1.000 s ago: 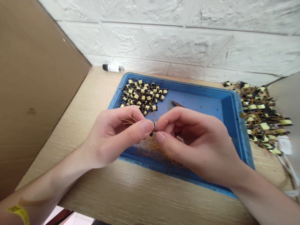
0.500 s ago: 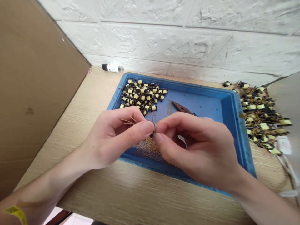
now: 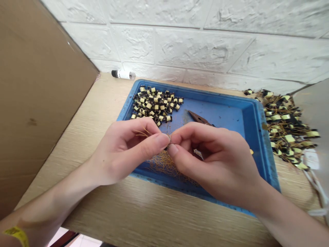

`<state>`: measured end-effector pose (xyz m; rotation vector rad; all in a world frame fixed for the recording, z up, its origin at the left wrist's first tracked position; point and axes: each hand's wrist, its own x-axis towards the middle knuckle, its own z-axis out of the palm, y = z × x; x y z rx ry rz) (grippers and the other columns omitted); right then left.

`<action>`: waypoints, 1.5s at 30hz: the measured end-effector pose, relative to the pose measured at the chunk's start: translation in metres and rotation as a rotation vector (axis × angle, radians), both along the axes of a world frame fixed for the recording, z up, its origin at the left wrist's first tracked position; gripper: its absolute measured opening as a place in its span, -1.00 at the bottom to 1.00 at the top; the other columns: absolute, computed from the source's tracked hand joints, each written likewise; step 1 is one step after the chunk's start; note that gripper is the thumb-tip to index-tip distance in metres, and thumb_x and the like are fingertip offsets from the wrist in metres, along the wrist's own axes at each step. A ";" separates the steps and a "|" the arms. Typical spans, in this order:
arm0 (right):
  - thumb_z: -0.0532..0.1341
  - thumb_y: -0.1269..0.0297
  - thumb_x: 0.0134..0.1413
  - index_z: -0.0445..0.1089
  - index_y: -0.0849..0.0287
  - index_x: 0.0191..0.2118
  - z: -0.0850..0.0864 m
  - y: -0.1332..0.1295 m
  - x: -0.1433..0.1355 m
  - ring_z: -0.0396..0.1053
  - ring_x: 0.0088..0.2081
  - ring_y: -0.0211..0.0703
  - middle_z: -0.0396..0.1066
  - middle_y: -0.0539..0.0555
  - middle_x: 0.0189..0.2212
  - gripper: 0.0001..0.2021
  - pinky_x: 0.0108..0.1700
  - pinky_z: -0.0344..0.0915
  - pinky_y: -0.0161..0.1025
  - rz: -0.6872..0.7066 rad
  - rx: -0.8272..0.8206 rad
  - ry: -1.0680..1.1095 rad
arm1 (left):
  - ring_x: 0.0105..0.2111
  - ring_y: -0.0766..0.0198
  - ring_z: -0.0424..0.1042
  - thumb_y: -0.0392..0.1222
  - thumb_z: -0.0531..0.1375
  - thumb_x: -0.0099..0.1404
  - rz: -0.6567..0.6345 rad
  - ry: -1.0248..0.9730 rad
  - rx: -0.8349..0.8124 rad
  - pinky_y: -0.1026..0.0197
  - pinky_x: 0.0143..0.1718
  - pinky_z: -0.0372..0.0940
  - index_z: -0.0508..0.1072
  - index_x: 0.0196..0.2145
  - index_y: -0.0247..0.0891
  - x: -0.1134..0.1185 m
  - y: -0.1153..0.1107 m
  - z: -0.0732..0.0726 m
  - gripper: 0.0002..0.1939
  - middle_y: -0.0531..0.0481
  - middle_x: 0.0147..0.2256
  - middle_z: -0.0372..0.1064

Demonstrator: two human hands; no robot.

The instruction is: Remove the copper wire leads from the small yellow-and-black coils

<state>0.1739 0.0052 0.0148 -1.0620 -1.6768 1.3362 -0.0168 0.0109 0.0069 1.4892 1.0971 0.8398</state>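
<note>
My left hand [image 3: 131, 151] is closed, thumb and forefinger pinching a small transformer [image 3: 168, 146] that is mostly hidden by the fingertips. Thin yellow wire leads [image 3: 141, 132] stick out to the left behind its thumb. My right hand [image 3: 216, 161] is closed too, its thumb and forefinger tips meeting the transformer's right side, where a lead seems to be gripped. Both hands hover over the front of a blue tray [image 3: 267, 151]. Under them lies a heap of yellow wire clippings [image 3: 164, 164].
Transformers with yellow tape [image 3: 154, 103] are piled in the tray's back left. Rusty pliers [image 3: 199, 118] lie mid-tray, partly behind my right hand. More transformers with long leads [image 3: 288, 130] are heaped right of the tray. A small bottle [image 3: 123, 74] lies by the wall; cardboard [image 3: 38, 85] stands left.
My right fingertips have shifted slightly and closed in at the transformer. The wire end that showed past my right forefinger is no longer visible. My left hand stays nearly still.
</note>
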 end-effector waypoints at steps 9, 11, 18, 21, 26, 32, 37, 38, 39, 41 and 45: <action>0.24 0.47 0.12 0.41 0.21 -0.39 0.001 0.000 0.000 0.09 -0.63 -0.48 0.18 -0.18 -0.66 -0.92 -0.65 0.05 -0.51 -0.014 -0.047 -0.008 | -0.61 0.42 0.18 -0.13 0.30 0.29 0.017 0.022 -0.022 0.37 -0.63 0.07 0.52 -0.49 -0.20 0.000 0.000 0.001 -0.79 0.15 -0.61 0.25; 0.25 0.45 0.13 0.42 0.20 -0.39 0.000 0.000 0.000 0.11 -0.63 -0.47 0.18 -0.18 -0.66 -0.92 -0.64 0.08 -0.51 -0.022 -0.036 -0.018 | -0.60 0.43 0.19 -0.14 0.30 0.30 0.019 0.014 -0.018 0.38 -0.62 0.09 0.52 -0.49 -0.19 0.000 0.000 0.001 -0.79 0.15 -0.61 0.26; 0.27 0.48 0.14 0.48 0.20 -0.32 -0.004 -0.002 0.003 0.27 -0.64 -0.48 0.38 -0.16 -0.63 -0.94 -0.61 0.20 -0.53 -0.069 0.297 -0.134 | -0.58 0.44 0.25 -0.17 0.29 0.31 0.007 -0.055 -0.038 0.43 -0.59 0.15 0.53 -0.47 -0.20 0.000 0.001 0.002 -0.81 0.15 -0.58 0.31; 0.27 0.49 0.16 0.50 0.15 -0.28 -0.007 -0.005 0.004 0.31 -0.63 -0.48 0.48 -0.15 -0.60 -0.90 -0.58 0.22 -0.49 -0.137 0.577 -0.268 | -0.57 0.45 0.30 -0.21 0.28 0.30 -0.007 -0.101 -0.051 0.45 -0.57 0.22 0.51 -0.47 -0.22 0.000 0.002 0.003 -0.82 0.15 -0.57 0.35; 0.25 0.52 0.17 0.46 0.06 -0.28 -0.011 -0.006 0.005 0.43 -0.60 -0.42 0.57 -0.16 -0.54 -0.83 -0.49 0.35 -0.44 -0.210 0.755 -0.319 | -0.57 0.44 0.31 -0.22 0.28 0.31 -0.011 -0.103 -0.058 0.45 -0.56 0.25 0.51 -0.47 -0.24 0.000 0.001 0.003 -0.82 0.13 -0.57 0.36; 0.24 0.51 0.18 0.44 0.08 -0.27 -0.013 -0.006 0.004 0.45 -0.60 -0.39 0.59 -0.14 -0.51 -0.85 -0.42 0.42 -0.40 -0.192 0.796 -0.400 | -0.58 0.42 0.27 -0.16 0.29 0.32 -0.014 -0.059 -0.061 0.41 -0.58 0.20 0.51 -0.47 -0.24 -0.001 0.000 0.003 -0.79 0.13 -0.57 0.32; 0.23 0.50 0.19 0.43 0.08 -0.27 -0.016 -0.004 0.003 0.46 -0.59 -0.39 0.57 -0.15 -0.55 -0.86 -0.45 0.39 -0.40 -0.227 0.858 -0.310 | -0.58 0.42 0.24 -0.14 0.27 0.34 -0.019 -0.047 -0.047 0.39 -0.58 0.15 0.50 -0.46 -0.22 0.000 0.002 0.002 -0.78 0.13 -0.58 0.29; 0.23 0.50 0.20 0.43 0.08 -0.27 -0.015 -0.004 0.003 0.46 -0.58 -0.39 0.56 -0.15 -0.55 -0.86 -0.44 0.39 -0.40 -0.226 0.855 -0.328 | -0.58 0.42 0.23 -0.14 0.27 0.34 -0.019 -0.047 -0.048 0.39 -0.59 0.14 0.49 -0.47 -0.22 0.000 0.002 0.002 -0.78 0.13 -0.58 0.28; 0.23 0.49 0.20 0.44 0.09 -0.27 -0.014 -0.005 0.004 0.45 -0.58 -0.39 0.55 -0.15 -0.56 -0.87 -0.44 0.39 -0.41 -0.220 0.851 -0.359 | -0.58 0.42 0.22 -0.14 0.27 0.34 -0.021 -0.044 -0.050 0.39 -0.59 0.13 0.49 -0.47 -0.22 0.000 0.002 0.002 -0.78 0.13 -0.58 0.28; 0.23 0.48 0.21 0.46 0.11 -0.28 -0.009 -0.007 0.005 0.44 -0.59 -0.37 0.53 -0.13 -0.59 -0.88 -0.44 0.38 -0.40 -0.203 0.841 -0.434 | -0.58 0.41 0.20 -0.14 0.26 0.33 -0.020 -0.034 -0.053 0.37 -0.60 0.11 0.49 -0.47 -0.22 0.000 0.001 0.002 -0.78 0.13 -0.58 0.26; 0.24 0.48 0.21 0.47 0.13 -0.30 -0.005 -0.009 0.007 0.44 -0.61 -0.35 0.51 -0.10 -0.62 -0.89 -0.47 0.36 -0.37 -0.189 0.856 -0.463 | -0.58 0.39 0.20 -0.15 0.26 0.32 -0.014 -0.024 -0.053 0.36 -0.60 0.11 0.49 -0.47 -0.23 0.000 0.000 0.002 -0.79 0.13 -0.59 0.25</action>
